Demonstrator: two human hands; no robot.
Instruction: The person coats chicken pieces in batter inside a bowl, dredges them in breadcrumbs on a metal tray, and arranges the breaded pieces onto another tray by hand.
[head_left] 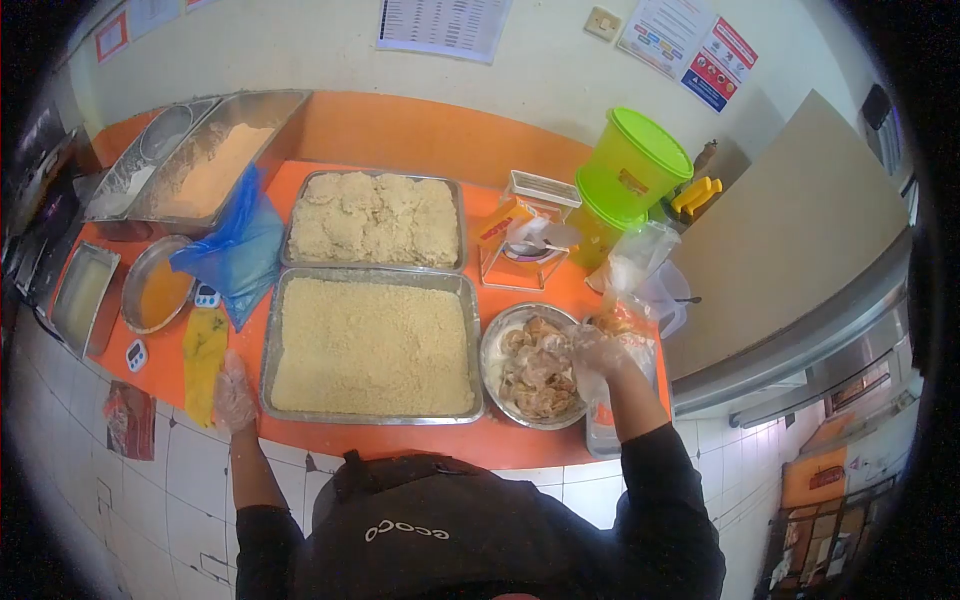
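Right grip [594, 352] at bowl [489, 377] of meat [537, 372]

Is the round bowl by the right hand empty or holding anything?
Not empty: lumpy, pale pieces lie in the round bowl, beside the right hand.
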